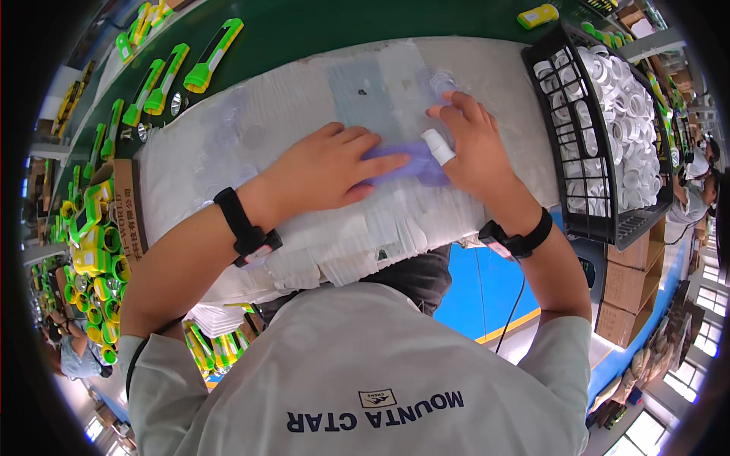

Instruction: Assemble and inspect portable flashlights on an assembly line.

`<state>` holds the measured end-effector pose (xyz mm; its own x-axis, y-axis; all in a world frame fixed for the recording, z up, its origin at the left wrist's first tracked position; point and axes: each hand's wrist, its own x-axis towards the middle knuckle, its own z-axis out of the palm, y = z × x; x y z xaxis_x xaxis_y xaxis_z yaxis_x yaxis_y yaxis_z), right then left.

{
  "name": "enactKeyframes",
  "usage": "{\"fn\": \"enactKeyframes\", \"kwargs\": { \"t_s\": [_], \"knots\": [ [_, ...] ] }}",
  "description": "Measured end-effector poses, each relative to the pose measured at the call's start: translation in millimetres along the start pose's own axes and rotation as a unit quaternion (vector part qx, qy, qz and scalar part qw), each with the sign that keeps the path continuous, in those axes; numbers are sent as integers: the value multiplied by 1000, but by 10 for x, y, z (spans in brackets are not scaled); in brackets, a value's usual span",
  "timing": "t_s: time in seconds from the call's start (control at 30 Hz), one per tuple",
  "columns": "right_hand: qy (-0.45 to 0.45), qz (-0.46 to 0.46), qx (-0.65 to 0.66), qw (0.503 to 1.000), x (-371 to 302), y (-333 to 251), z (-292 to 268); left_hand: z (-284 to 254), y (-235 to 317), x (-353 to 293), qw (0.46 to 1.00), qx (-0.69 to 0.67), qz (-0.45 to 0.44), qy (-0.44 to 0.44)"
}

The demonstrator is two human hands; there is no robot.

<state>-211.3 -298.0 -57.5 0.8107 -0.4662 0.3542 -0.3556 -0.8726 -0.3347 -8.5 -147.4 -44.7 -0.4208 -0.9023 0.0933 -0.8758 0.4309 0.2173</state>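
Note:
My left hand (323,169) lies over the padded work surface, palm down, with its index finger stretched across a crumpled piece of translucent purple film (407,161). The film runs beneath that finger toward my right hand (475,144), whose lower edge meets it. My right hand has bent fingers held apart from its thumb, and the thumb wears a white sleeve-like cover (437,147). Beside the right fingertips are clear round pieces (441,82), partly blurred. Nothing plainly sits in the right fingers. Layered whitish plastic (296,91) covers the surface.
A black crate (601,220) full of white plastic rings (627,114) stands at the right. Green-and-yellow flashlights (214,57) lie along the far left on a green table (304,30). A cardboard box (125,205) and heaped flashlight parts (95,266) are at left. Cardboard boxes (627,292) stand lower right.

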Motion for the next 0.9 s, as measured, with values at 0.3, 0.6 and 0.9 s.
{"fn": "enactKeyframes", "kwargs": {
  "t_s": [0.3,0.6,0.9],
  "knots": [
    [15,24,54,998,184,157,-18,-54,-73,41,998,-56,-23,21],
    [74,52,40,995,-487,68,-222,-819,179,-729,978,-45,-187,76],
    [-41,39,-37,998,-733,2,-27,-434,674,-1899,905,-82,-356,219]
  ]
}}
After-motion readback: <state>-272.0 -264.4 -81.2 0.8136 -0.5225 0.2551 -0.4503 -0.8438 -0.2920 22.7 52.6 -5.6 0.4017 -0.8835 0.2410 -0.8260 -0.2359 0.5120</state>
